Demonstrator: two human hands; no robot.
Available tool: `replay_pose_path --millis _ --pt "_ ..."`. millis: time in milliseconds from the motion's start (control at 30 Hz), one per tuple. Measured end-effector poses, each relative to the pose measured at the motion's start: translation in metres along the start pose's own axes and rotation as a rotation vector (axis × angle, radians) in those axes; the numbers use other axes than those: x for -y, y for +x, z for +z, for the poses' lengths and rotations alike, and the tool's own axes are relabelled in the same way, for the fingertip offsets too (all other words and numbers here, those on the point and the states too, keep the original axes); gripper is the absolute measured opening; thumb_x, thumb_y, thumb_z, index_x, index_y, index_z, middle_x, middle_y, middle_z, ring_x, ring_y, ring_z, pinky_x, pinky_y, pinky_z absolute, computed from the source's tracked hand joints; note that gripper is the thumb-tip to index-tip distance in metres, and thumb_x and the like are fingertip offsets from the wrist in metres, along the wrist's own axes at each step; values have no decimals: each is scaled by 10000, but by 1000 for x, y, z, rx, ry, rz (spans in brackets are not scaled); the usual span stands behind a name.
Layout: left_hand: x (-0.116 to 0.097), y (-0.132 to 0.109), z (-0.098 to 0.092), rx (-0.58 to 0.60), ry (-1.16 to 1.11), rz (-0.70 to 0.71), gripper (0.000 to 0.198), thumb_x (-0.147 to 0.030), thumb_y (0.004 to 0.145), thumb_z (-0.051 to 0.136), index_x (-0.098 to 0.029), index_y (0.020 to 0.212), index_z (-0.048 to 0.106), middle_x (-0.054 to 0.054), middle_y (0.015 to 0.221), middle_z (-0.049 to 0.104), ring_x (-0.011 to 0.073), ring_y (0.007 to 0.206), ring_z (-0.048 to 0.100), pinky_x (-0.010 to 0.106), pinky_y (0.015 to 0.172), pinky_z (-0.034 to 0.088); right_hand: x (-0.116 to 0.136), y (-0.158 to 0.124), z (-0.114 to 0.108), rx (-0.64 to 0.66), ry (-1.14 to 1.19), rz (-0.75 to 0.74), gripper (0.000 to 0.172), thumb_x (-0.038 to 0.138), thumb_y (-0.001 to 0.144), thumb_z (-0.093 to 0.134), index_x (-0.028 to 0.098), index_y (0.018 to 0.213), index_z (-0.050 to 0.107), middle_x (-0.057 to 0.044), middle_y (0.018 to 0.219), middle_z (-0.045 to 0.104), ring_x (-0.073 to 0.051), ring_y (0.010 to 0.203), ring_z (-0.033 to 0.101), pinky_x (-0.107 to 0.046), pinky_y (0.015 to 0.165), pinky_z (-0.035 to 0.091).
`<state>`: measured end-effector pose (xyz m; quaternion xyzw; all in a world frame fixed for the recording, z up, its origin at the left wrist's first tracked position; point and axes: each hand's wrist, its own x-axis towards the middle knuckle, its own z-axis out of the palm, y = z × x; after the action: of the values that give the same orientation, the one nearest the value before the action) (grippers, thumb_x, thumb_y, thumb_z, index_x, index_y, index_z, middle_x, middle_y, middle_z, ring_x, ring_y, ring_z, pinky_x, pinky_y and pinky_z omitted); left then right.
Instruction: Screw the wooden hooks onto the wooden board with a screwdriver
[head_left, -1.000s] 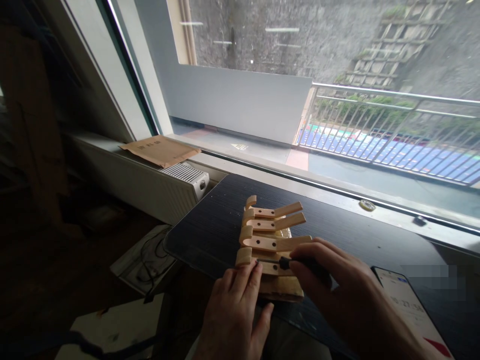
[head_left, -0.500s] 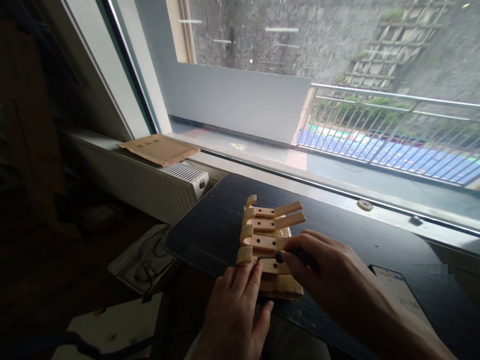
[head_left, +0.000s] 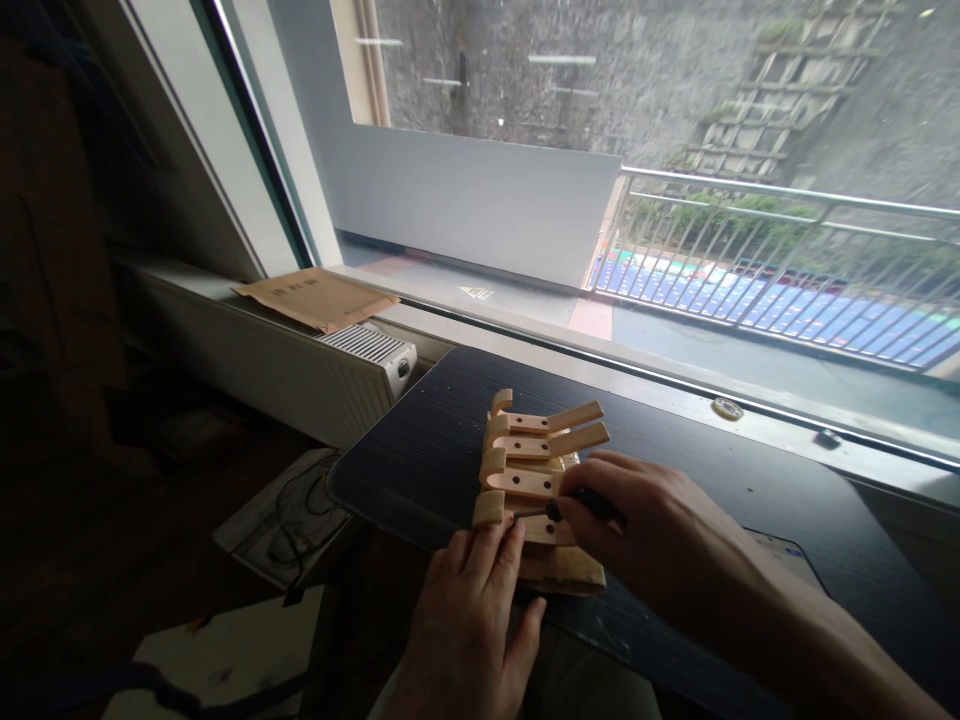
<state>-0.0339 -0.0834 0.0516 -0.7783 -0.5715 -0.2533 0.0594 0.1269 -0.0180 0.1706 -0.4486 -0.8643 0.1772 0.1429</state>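
A wooden hook rack (head_left: pixel 562 572) lies on the black table, with several pale curved wooden hooks in a row, some showing dark screws. My right hand (head_left: pixel 637 510) is closed around the dark handle of a screwdriver (head_left: pixel 602 507). The thin shaft points left across the nearest hook (head_left: pixel 489 508), its tip close to my left fingertips. My left hand (head_left: pixel 472 620) rests its outstretched fingers against that hook's left part, thumb apart. Whether a screw sits at the tip is hidden by the fingers.
A phone (head_left: pixel 787 555) lies partly behind my right forearm on the table (head_left: pixel 420 430). A tape roll (head_left: pixel 727 408) and a small dark object (head_left: pixel 828 439) rest on the window ledge. A brown envelope (head_left: pixel 319 298) covers part of the radiator (head_left: pixel 277 360). Boxes stand low at left.
My right hand and the screwdriver have shifted slightly left, the hand has turned a little, and more of the shaft shows. My forearm now covers more of the phone. My left hand stays in place.
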Motion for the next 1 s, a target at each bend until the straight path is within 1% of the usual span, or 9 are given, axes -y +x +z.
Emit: replay_pose_path --millis 100,200,433,500,633,733,833,900,1000 --pt "1 -1 2 -18 16 5 529 -300 786 566 -112 1272 479 109 1202 581 264 972 535 401 786 498 3 8 -5 33 -54 -40 175 203 844 463 184 680 522 34 687 548 -79 583 409 -230 543 258" --pt "1 -1 3 -29 29 16 519 -299 783 565 -111 1261 489 110 1244 560 273 993 527 409 796 495 6 14 -8 53 -90 -97 200 211 838 472 176 643 497 40 633 512 -72 551 363 -236 530 234" --pt "-1 0 -1 -27 -1 22 519 -286 776 573 -91 1251 491 107 1225 577 258 994 523 384 803 499 6 20 -14 64 -138 -242 192 201 856 468 160 678 527 28 650 520 -69 555 357 -238 537 240" --pt "-1 1 -1 -18 6 20 538 -300 777 576 -99 1266 480 106 1231 575 264 1004 521 391 812 496 6 23 -17 86 -135 -279 193 196 867 460 155 701 550 18 667 532 -74 570 386 -235 545 257" --pt "0 0 1 -7 18 11 557 -327 799 557 -112 1302 447 106 1248 565 272 1021 520 405 818 494 9 32 -26 190 -146 -353 166 168 862 470 147 770 606 -22 753 580 -97 653 477 -234 595 314" --pt "0 -1 3 -6 25 7 539 -319 814 542 -122 1306 445 101 1247 566 271 1020 525 411 825 494 18 39 -35 292 -147 -357 126 116 826 502 146 794 620 -34 774 600 -105 676 510 -232 622 347" --pt "1 -2 5 -12 29 13 515 -311 825 534 -127 1299 454 99 1238 570 266 1018 527 407 826 497 27 44 -41 391 -192 -334 120 82 806 509 132 775 613 -48 794 620 -118 720 540 -236 658 371" --pt "1 -3 5 -19 29 16 508 -310 827 531 -121 1293 460 102 1231 572 265 1018 527 406 829 498 29 46 -42 404 -226 -337 109 81 801 516 129 778 610 -55 808 626 -126 745 550 -239 676 380" --pt "2 -2 5 -23 37 16 521 -320 822 534 -115 1295 456 103 1225 573 272 1008 528 415 822 502 26 46 -38 362 -231 -381 86 87 780 553 139 808 615 -49 805 622 -125 744 552 -234 675 385"
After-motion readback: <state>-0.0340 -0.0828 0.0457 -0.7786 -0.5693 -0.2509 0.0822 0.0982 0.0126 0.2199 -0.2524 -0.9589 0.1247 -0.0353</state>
